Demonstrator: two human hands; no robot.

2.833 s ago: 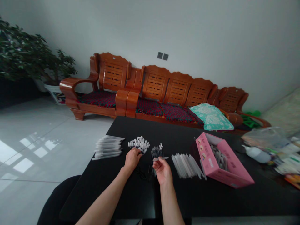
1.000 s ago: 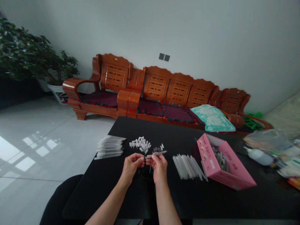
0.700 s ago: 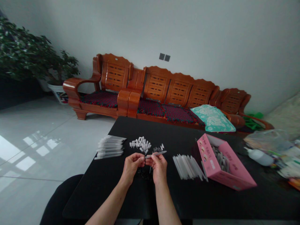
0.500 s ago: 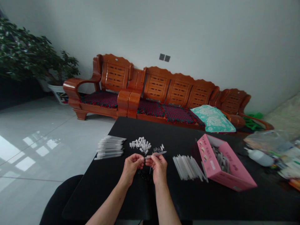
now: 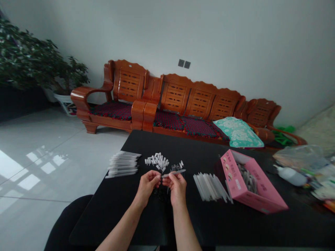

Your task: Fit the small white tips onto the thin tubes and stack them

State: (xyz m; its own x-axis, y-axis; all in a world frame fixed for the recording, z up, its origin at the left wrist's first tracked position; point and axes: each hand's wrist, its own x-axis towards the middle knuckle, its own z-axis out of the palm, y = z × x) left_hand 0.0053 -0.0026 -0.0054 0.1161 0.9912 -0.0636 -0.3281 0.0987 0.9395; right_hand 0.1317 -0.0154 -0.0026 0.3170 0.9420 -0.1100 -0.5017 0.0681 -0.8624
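Note:
A slim whitish pen-like tube (image 5: 179, 172) lies across the fingers of my right hand (image 5: 178, 186), pinched between thumb and fingertips. At its left end my left hand (image 5: 146, 184) is closed in a pinch; whatever small piece it holds is too small to make out. Just beyond my hands sit a heap of short white caps (image 5: 158, 160) and a cluster of thin dark-tipped pieces (image 5: 177, 167). Below my fingers, small black parts (image 5: 162, 195) are partly hidden against the black tabletop.
Clear-white tubes with dark ends (image 5: 123, 164) lie in a stack at left on the black table (image 5: 146, 223). More whitish tubes (image 5: 210, 187) lie at right, beside an open pink box (image 5: 264, 200) holding greyish pieces. A white bottle (image 5: 291, 175) and plastic bags are far right.
Both hands stay nearly in place around the tube. The tube's right end has dipped very slightly; the rest looks the same.

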